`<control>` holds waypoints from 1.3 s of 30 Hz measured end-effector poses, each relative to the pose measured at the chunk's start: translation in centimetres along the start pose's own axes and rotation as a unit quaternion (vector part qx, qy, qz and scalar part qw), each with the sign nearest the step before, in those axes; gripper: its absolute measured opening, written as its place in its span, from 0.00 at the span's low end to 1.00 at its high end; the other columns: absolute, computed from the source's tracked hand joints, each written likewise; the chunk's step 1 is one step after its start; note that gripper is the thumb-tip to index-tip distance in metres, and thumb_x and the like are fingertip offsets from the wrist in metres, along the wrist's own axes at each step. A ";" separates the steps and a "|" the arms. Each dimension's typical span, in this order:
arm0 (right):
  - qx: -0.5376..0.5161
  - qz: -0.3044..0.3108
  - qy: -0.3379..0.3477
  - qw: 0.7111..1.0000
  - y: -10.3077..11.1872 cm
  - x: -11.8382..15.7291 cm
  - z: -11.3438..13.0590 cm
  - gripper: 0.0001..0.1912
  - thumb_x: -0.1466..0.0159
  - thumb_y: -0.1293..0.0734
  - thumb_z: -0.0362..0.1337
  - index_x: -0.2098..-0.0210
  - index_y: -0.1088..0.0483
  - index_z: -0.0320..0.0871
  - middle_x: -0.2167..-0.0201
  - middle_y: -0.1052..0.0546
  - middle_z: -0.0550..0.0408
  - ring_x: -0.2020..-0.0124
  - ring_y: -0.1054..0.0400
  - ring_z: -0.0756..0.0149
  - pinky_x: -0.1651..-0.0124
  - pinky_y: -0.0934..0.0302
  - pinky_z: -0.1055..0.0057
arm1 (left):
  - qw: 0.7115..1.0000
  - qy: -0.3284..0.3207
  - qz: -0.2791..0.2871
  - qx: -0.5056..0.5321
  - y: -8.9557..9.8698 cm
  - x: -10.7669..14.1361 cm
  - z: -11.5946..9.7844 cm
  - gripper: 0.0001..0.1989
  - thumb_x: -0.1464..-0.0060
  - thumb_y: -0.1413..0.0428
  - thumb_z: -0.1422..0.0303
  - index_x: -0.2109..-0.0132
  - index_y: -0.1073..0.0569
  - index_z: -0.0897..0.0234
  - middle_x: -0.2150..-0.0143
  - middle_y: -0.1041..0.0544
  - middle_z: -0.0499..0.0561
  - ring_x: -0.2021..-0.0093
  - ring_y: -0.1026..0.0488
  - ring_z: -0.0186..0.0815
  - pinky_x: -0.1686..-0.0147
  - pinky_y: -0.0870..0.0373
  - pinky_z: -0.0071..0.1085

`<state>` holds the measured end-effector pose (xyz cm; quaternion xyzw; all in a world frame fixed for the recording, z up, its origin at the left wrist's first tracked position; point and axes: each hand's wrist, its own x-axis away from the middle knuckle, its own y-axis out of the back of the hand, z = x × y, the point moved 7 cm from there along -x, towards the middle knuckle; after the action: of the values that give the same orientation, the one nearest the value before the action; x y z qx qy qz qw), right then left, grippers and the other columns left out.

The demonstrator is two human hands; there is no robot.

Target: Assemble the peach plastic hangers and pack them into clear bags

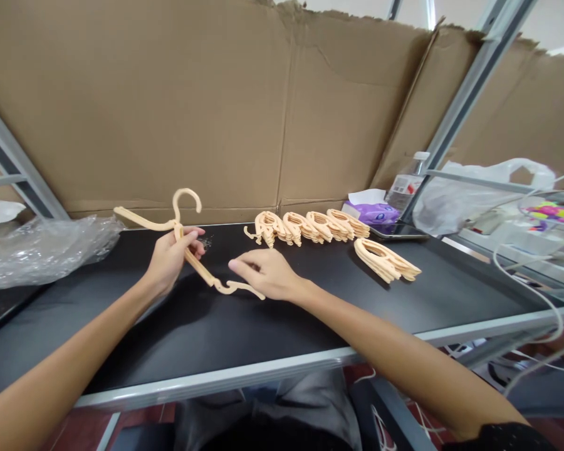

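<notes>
A cream plastic folding hanger (198, 266) is in my left hand (167, 260), which closes round it just below the hook. One arm of the hanger stretches up to the left, and the other slopes down to the right, ending in a curved, notched piece. By that lower end is my right hand (267, 274), its fingers curled and thumb pointing left. The arm's tip lies along the lower edge of this hand; whether they touch, I cannot tell. Anything inside its fingers is hidden.
Folded hangers (319, 227) lie in several piles along the back of the black table (282, 326). Another stack (385, 260) is nearer right. Behind are a purple tissue pack (376, 213) and a bottle (407, 185). Clear plastic wrap (51, 250) sits left; cardboard (192, 113) walls the back.
</notes>
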<state>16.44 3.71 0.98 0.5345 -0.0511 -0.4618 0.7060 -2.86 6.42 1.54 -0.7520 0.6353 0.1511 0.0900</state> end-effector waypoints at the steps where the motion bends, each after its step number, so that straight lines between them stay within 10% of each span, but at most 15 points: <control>1: 0.010 -0.012 -0.017 1.000 0.3 -0.1 -0.5 0.24 0.27 0.46 0.49 0.62 0.23 0.44 0.66 0.21 0.56 0.65 0.30 0.69 0.63 0.45 0.74 | 0.999 0.016 0.009 0.028 -0.1 0.1 0.0 0.12 0.50 0.41 0.62 0.61 0.26 0.67 0.79 0.29 0.46 0.76 0.31 0.33 0.73 0.33 0.29; 17: 0.219 0.096 -0.101 0.966 -1.3 -0.5 -2.7 0.22 0.30 0.48 0.38 0.40 0.34 0.43 0.35 0.40 0.37 0.51 0.27 0.50 0.52 0.33 0.56 | 0.955 0.193 0.170 0.149 -1.5 0.9 0.8 0.11 0.45 0.49 0.67 0.73 0.41 0.62 0.78 0.31 0.45 0.89 0.50 0.21 0.82 0.33 0.29; 39: 0.174 0.089 -0.104 0.975 -1.5 -1.0 -3.5 0.21 0.29 0.46 0.42 0.40 0.36 0.44 0.42 0.30 0.43 0.48 0.29 0.49 0.52 0.35 0.56 | 0.963 0.189 0.191 -0.003 -1.4 0.8 2.7 0.23 0.36 0.51 0.57 0.75 0.32 0.67 0.80 0.33 0.48 0.86 0.40 0.27 0.84 0.34 0.27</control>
<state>16.93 6.90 -1.30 0.5917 -0.2514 -0.4340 0.6311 -1.65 6.81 -1.39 -0.6317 0.7722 0.0228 -0.0647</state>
